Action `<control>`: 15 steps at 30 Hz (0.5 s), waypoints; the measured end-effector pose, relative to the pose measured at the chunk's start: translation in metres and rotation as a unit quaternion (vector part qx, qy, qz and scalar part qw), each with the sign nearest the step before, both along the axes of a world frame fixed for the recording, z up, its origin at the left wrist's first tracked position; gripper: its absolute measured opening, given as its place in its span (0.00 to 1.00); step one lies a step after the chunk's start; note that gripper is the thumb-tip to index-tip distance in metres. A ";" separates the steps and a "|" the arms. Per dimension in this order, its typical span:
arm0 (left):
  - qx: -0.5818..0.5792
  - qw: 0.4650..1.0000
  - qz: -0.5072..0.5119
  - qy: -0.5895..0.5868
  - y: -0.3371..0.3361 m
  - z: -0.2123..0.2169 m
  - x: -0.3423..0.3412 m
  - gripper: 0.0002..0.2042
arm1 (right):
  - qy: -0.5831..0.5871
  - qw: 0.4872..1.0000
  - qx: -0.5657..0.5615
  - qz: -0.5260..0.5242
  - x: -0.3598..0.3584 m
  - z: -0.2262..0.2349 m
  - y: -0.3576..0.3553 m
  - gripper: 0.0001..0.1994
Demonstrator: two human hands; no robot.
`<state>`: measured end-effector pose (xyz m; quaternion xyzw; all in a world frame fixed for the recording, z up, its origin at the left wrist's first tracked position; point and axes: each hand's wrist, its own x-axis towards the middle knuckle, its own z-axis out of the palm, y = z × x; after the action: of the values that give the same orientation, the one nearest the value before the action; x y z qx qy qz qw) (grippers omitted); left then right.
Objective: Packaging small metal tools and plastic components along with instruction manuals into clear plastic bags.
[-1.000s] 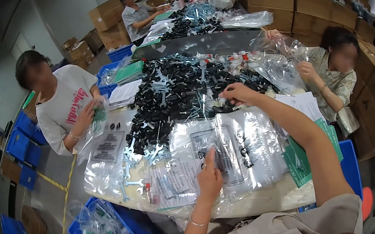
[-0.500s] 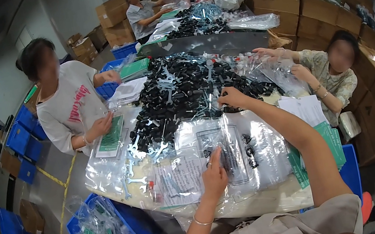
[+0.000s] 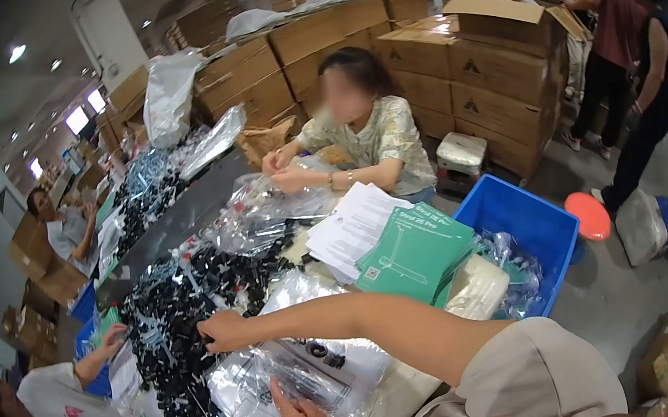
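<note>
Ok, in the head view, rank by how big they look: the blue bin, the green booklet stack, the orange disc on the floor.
1. blue bin
2. green booklet stack, though it lies nearer the camera, so the gap is unsure
3. orange disc, clearly smallest

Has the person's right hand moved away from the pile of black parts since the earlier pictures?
No. The right hand is at the edge of the pile of black parts, as before; only the camera has turned.

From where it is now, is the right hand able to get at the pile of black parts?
Probably yes. The right hand is stretched out with its fingers already at the near edge of the pile of black parts, and nothing lies between them. The left hand rests on a clear plastic bag, out of the way.
</note>
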<state>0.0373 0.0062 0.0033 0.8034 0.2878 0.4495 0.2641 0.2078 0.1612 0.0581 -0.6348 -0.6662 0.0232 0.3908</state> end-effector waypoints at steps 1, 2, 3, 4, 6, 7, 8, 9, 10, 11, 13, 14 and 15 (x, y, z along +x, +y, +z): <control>-0.066 0.998 -0.020 -0.003 -0.006 0.007 0.010 0.30 | 0.114 0.990 0.080 -0.027 0.013 0.004 -0.003 0.16; -0.058 0.997 -0.046 -0.002 -0.005 0.005 0.016 0.30 | 0.362 0.930 0.031 0.056 0.023 0.011 -0.003 0.15; -0.131 0.990 -0.039 -0.044 0.004 -0.011 -0.001 0.30 | 0.495 0.856 -0.065 0.138 0.001 0.023 -0.013 0.13; -0.204 0.975 -0.025 -0.091 0.009 -0.025 -0.021 0.31 | 0.569 0.781 -0.203 0.158 -0.029 0.037 -0.028 0.11; -0.219 0.964 -0.059 -0.140 0.011 -0.014 -0.013 0.30 | 0.583 0.713 -0.272 0.280 -0.022 0.030 -0.040 0.10; -0.244 0.948 -0.052 -0.195 0.015 -0.014 -0.020 0.30 | 0.596 0.691 -0.284 0.296 -0.034 0.030 -0.058 0.10; -0.244 0.948 -0.062 -0.197 0.025 -0.018 -0.027 0.30 | 0.603 0.657 -0.323 0.318 -0.039 0.027 -0.072 0.11; -0.268 0.941 -0.040 -0.200 0.042 -0.023 -0.036 0.30 | 0.625 0.645 -0.322 0.299 -0.046 0.022 -0.087 0.12; -0.293 0.934 -0.023 -0.201 0.048 -0.014 -0.031 0.29 | 0.615 0.610 -0.387 0.317 -0.041 0.017 -0.096 0.11; -0.294 0.930 -0.025 -0.217 0.051 -0.006 -0.026 0.30 | 0.616 0.591 -0.399 0.333 -0.040 0.003 -0.098 0.09; -0.155 0.972 -0.024 -0.175 0.062 0.003 -0.044 0.30 | 0.593 0.613 -0.427 0.301 -0.055 0.002 -0.110 0.08; -0.224 0.970 0.002 -0.097 0.029 0.053 -0.035 0.31 | 0.590 0.624 -0.431 0.278 -0.054 -0.005 -0.111 0.08; -0.181 0.978 -0.012 -0.104 0.035 0.046 -0.038 0.32 | 0.582 0.641 -0.422 0.269 -0.057 -0.006 -0.109 0.08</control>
<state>-0.0006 0.0408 0.0491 0.6948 0.3254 0.4680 0.4386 0.1510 0.0518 0.0523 -0.3788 -0.3604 0.7706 0.3643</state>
